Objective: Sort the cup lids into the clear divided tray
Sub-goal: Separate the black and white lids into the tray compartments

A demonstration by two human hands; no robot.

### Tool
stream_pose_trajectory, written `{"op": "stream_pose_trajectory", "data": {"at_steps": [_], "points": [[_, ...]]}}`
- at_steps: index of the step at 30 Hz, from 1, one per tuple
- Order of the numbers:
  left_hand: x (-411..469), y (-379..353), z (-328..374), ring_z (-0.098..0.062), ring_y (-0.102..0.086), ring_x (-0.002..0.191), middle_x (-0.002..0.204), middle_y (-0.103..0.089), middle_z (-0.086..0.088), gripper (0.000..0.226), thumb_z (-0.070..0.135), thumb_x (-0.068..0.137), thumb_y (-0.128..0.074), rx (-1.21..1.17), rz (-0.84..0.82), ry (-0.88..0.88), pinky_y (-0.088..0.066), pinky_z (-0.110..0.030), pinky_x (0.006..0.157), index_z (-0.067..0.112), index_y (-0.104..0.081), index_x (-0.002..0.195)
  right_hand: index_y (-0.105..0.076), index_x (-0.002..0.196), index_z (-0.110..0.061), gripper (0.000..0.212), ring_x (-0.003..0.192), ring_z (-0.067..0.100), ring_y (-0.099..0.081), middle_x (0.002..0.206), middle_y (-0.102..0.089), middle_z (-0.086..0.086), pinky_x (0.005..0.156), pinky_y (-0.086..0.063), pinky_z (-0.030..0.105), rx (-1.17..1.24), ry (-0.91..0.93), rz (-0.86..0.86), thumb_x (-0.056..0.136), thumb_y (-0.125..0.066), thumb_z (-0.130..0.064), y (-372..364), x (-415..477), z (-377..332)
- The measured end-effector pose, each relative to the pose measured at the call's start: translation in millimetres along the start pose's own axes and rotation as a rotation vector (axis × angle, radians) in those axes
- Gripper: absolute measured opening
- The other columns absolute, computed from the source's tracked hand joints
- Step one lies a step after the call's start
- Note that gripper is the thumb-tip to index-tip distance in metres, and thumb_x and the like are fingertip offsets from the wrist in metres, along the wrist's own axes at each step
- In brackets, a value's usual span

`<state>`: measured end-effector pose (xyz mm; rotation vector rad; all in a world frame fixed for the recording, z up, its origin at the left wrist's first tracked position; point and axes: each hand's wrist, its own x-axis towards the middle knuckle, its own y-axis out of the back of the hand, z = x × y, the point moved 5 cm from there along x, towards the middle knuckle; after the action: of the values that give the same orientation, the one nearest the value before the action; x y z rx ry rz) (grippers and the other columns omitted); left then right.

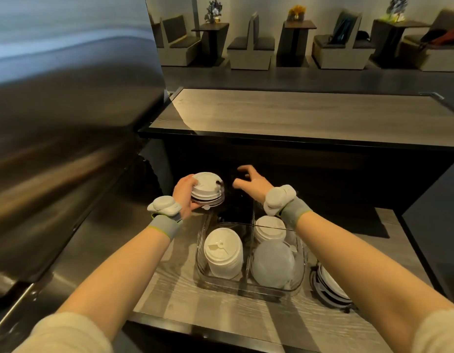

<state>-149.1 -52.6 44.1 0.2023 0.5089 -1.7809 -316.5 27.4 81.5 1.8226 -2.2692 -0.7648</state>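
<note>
The clear divided tray (249, 289) stands on the wooden counter in front of me. Its near left compartment holds a stack of white lids (223, 253). Translucent lids (271, 263) fill the near right one, and more white lids (269, 228) sit behind them. The far left compartment (233, 212) is dark and its contents are unclear. My left hand (185, 194) grips a stack of white lids with dark ones beneath (207, 188), just beyond the tray's far left corner. My right hand (251, 180) hovers past the tray's far end with curled, spread fingers over a dark area; whether it holds anything is hidden.
A mixed stack of white and black lids (330, 286) lies on the counter right of the tray. A large stainless steel surface (68, 149) fills the left. A raised wooden ledge (297, 115) runs behind; booths and small tables stand beyond.
</note>
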Motion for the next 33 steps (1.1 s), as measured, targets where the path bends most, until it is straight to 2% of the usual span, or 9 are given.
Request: {"op": "stream_pose_trajectory", "data": {"at_steps": [6, 12, 15, 17, 19, 23, 27, 30, 33], "points": [[18, 20, 11, -0.028, -0.054, 0.114, 0.124, -0.054, -0.012, 0.031, 0.010, 0.090, -0.041, -0.049, 0.054, -0.026, -0.051, -0.033, 0.067, 0.018, -0.051, 0.119, -0.039, 0.137, -0.014, 0.073, 0.122, 0.030, -0.050, 0.135, -0.050, 0.013, 0.099, -0.043, 0.035, -0.645, -0.021, -0.164, 0.076, -0.073, -0.036, -31, 26, 26], [16, 11, 7, -0.020, -0.060, 0.094, 0.114, -0.057, -0.007, 0.035, 0.013, 0.094, -0.041, -0.053, -0.075, 0.009, -0.056, -0.030, 0.060, 0.019, -0.048, 0.128, -0.047, 0.136, -0.014, 0.066, 0.130, 0.030, -0.038, 0.136, -0.046, 0.012, 0.105, -0.039, 0.041, -0.882, -0.012, -0.248, 0.083, -0.061, -0.049, -47, 37, 43], [14, 2, 5, -0.016, -0.058, 0.091, 0.110, -0.057, -0.004, 0.040, 0.013, 0.095, -0.042, 0.021, -0.126, 0.014, -0.056, -0.030, 0.059, 0.017, -0.045, 0.135, -0.056, 0.127, -0.010, 0.038, 0.125, 0.031, -0.046, 0.131, -0.052, 0.015, 0.102, -0.038, 0.036, -0.628, 0.135, 0.018, 0.093, -0.051, -0.025, -27, 36, 17], [12, -5, 5, -0.016, -0.057, 0.093, 0.119, -0.053, -0.006, 0.042, 0.014, 0.095, -0.043, 0.068, -0.159, 0.014, -0.053, -0.033, 0.067, 0.017, -0.043, 0.137, -0.052, 0.131, -0.012, 0.037, 0.125, 0.028, -0.046, 0.132, -0.051, 0.014, 0.103, -0.036, 0.034, -0.386, 0.213, 0.107, 0.096, -0.046, -0.022, -15, 28, -3], [9, -12, 5, -0.016, -0.057, 0.095, 0.122, -0.052, -0.007, 0.042, 0.015, 0.095, -0.043, 0.097, -0.190, 0.010, -0.052, -0.033, 0.070, 0.018, -0.042, 0.137, -0.040, 0.140, -0.017, 0.051, 0.132, 0.023, -0.038, 0.139, -0.044, 0.010, 0.107, -0.033, 0.033, -0.276, 0.263, 0.021, 0.093, -0.052, -0.033, -16, 19, -17], [-1, -33, 0, -0.023, -0.053, 0.112, 0.129, -0.050, -0.006, 0.044, 0.020, 0.097, -0.044, 0.129, -0.223, 0.009, -0.051, -0.033, 0.078, 0.019, -0.037, 0.140, -0.028, 0.145, -0.019, 0.080, 0.136, 0.022, -0.030, 0.143, -0.039, 0.007, 0.109, -0.031, 0.036, -0.357, 0.231, -0.047, 0.080, -0.069, -0.041, -15, 5, -19], [-13, -52, -9, -0.021, -0.059, 0.106, 0.117, -0.063, -0.006, 0.038, 0.040, 0.100, -0.032, -0.001, -0.337, 0.093, -0.050, -0.037, 0.085, 0.019, -0.055, 0.123, -0.032, 0.144, -0.017, 0.075, 0.135, 0.023, -0.032, 0.143, -0.040, 0.008, 0.109, -0.031, 0.036, -0.271, 0.206, 0.029, 0.082, -0.068, -0.037, 0, -2, -13], [-13, -58, -15, -0.024, -0.056, 0.111, 0.117, -0.061, -0.007, 0.049, 0.046, 0.101, -0.024, -0.047, -0.317, 0.083, -0.048, -0.042, 0.090, 0.018, -0.051, 0.130, -0.035, 0.141, -0.019, 0.068, 0.132, 0.024, -0.036, 0.140, -0.044, 0.008, 0.108, -0.034, 0.037, -0.171, 0.195, 0.052, 0.083, -0.067, -0.034, 9, -6, -9], [-21, -66, -19, -0.027, -0.053, 0.118, 0.128, -0.057, -0.008, 0.042, 0.038, 0.101, -0.033, -0.043, -0.270, 0.082, -0.048, -0.043, 0.091, 0.018, -0.048, 0.134, -0.037, 0.140, -0.021, 0.061, 0.130, 0.026, -0.041, 0.139, -0.046, 0.009, 0.108, -0.038, 0.040, -0.057, 0.167, 0.058, 0.086, -0.062, -0.035, 17, -8, -1]]}}
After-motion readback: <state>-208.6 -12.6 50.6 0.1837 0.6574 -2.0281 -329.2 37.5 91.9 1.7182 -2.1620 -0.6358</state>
